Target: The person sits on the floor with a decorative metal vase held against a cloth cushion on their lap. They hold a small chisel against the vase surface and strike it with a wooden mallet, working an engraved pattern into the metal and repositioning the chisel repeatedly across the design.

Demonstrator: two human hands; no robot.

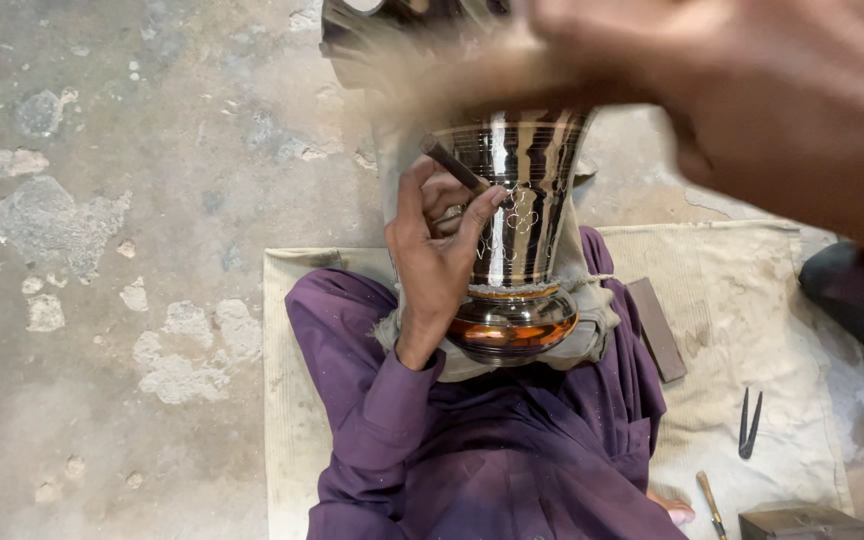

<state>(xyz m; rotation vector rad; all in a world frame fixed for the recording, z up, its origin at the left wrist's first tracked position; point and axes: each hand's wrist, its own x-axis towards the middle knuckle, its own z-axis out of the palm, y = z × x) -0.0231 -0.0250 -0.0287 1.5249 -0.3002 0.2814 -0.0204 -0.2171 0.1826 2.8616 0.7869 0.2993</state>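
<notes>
Floor workshop, bare concrete floor (102,300), mat (752,330), dividers (749,423)

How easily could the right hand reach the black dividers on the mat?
Probably easily: the dividers lie uncovered on the mat at that side; nothing blocks the right hand.

Shiny metal vase (517,200) w/ engraved flower marks, lying in lap, thin chisel (455,165) tip touching it

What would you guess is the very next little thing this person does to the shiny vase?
Probably a tap on the chisel. The left hand holds its tip against the polished metal vase beside a partly engraved pattern, and the right hand is raised and blurred above it.
</notes>
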